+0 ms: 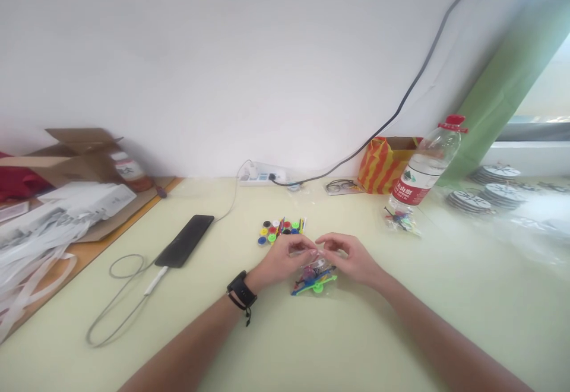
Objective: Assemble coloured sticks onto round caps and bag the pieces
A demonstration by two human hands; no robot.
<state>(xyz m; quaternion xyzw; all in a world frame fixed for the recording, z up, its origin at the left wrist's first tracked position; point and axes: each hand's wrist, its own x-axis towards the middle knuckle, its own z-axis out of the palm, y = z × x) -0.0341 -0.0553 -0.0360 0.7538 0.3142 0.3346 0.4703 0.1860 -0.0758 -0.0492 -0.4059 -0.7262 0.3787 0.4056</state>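
Note:
Both hands meet at the top of a small clear plastic bag (pixel 314 279) that holds colourful plastic pieces, among them a blue arrow and a green one with a round hub. My left hand (pixel 285 259), with a black watch on the wrist, pinches the bag's upper edge. From the other side, my right hand (pixel 350 256) pinches the same edge, its thumb and fingertips close to the left ones. Just beyond the left hand lies a group of round coloured pieces (pixel 263 232) and thin coloured sticks, partly hidden by that hand.
A black phone (pixel 186 241) with a looped cable lies at left. Behind are a power strip (pixel 262 176), glasses (pixel 342 186), a striped bag (pixel 383 163) and a large water bottle (pixel 423 166), with another filled packet (pixel 402 221) before it. Stacked discs (pixel 503 196) stand right; a cardboard box (pixel 84 154) left.

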